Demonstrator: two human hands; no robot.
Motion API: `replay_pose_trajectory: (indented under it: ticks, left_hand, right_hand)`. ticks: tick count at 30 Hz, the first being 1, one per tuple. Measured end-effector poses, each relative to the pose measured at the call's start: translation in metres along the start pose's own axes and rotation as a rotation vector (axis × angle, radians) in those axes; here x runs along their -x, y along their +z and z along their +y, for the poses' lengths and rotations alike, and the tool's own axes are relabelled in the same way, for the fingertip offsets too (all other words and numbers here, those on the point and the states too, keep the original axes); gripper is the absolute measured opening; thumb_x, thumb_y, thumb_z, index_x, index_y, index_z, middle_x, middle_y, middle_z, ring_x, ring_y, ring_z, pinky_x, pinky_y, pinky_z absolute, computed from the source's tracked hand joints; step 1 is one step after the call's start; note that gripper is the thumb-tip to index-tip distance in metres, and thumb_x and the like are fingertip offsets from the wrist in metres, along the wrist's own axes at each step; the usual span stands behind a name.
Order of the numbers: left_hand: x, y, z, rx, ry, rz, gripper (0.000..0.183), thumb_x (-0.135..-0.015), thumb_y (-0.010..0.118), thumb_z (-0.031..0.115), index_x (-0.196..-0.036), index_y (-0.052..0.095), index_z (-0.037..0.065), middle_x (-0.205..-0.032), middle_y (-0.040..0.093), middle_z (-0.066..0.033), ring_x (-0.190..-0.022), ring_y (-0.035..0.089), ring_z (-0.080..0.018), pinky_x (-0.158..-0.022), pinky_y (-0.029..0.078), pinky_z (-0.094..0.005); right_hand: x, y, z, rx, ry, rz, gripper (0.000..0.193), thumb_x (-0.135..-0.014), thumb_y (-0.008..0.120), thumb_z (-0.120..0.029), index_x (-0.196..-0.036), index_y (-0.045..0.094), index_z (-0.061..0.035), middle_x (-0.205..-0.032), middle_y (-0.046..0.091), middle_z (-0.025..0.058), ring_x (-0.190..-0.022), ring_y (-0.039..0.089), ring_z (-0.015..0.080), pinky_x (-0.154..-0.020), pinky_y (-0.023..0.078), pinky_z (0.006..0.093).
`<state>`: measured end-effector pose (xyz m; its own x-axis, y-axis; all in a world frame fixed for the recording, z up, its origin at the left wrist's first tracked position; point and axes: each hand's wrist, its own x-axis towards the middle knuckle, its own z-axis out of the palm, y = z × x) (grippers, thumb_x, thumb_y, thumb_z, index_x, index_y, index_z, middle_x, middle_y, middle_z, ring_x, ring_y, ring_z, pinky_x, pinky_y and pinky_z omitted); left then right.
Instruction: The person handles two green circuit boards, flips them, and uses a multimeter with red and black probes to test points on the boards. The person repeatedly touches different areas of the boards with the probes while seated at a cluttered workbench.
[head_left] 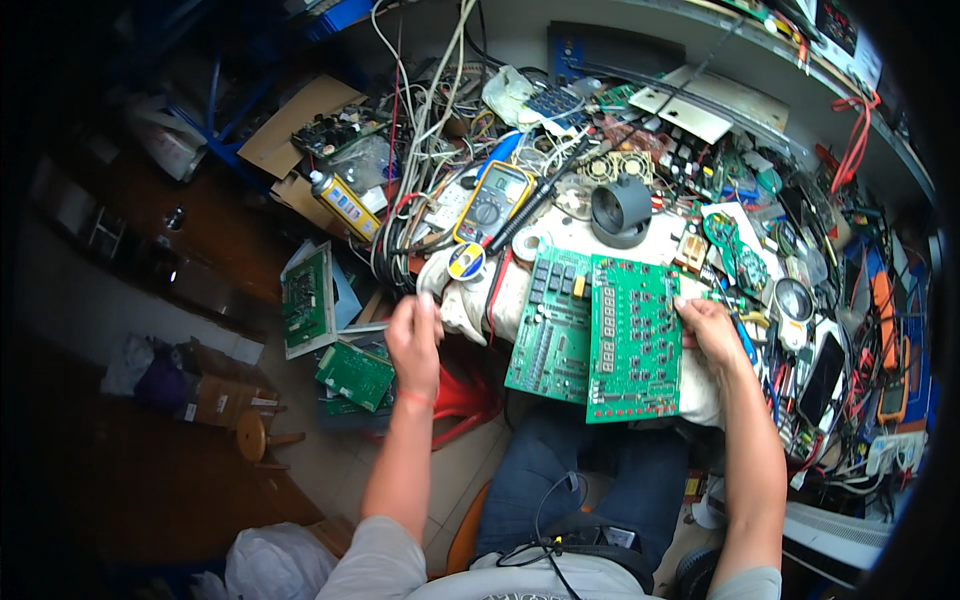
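My right hand [711,331] grips the right edge of a green circuit board [637,340], thumb on its face. That board carries a column of digit displays, small push buttons and a row of red lights along its lower edge. Partly behind its left side is a second green circuit board [548,325] with black relays; both lean over the front edge of the bench, above my lap. My left hand [413,340] is held up left of the boards, its fingers curled. Whatever they may hold is hidden. Beside it are a crumpled white cloth [462,312] and a solder spool [466,262].
A yellow multimeter [494,200], a grey plastic cylinder [622,208] and tangled cables [425,130] crowd the bench behind the boards. More circuit boards [357,376] are stacked low on the left by a red stool [468,400]. Tools and a phone [823,380] lie at the right.
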<state>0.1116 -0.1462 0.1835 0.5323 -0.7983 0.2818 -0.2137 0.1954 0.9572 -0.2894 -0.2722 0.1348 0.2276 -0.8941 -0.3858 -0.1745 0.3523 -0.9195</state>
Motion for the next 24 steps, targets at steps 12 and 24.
replay_pose_trajectory:
  ticks: [12, 24]
  left_hand:
    - [-0.261, 0.080, -0.120, -0.737, 0.010, -0.352, 0.041, -0.093, 0.042, -0.001, -0.130, 0.059, -0.001, -0.127, 0.067, -0.0196, -0.121, 0.063, -0.0302, -0.103, 0.048, -0.0357]
    - [-0.290, 0.085, -0.114, -1.134, 0.161, -0.717, 0.058, -0.088, 0.067, 0.037, -0.140, 0.056, 0.014, -0.140, 0.058, -0.0183, -0.127, 0.056, -0.0370, -0.105, 0.045, -0.0446]
  right_hand:
    - [0.007, 0.003, -0.010, 0.029, 0.086, 0.042, 0.031, -0.101, 0.061, -0.035, -0.080, 0.064, -0.0114, -0.068, 0.054, -0.0065, -0.059, 0.047, 0.0050, -0.056, 0.043, 0.0223]
    - [0.005, 0.001, -0.005, -0.008, 0.043, 0.012, 0.035, -0.101, 0.062, -0.035, -0.083, 0.065, -0.0041, -0.068, 0.053, -0.0037, -0.062, 0.047, 0.0075, -0.059, 0.041, 0.0265]
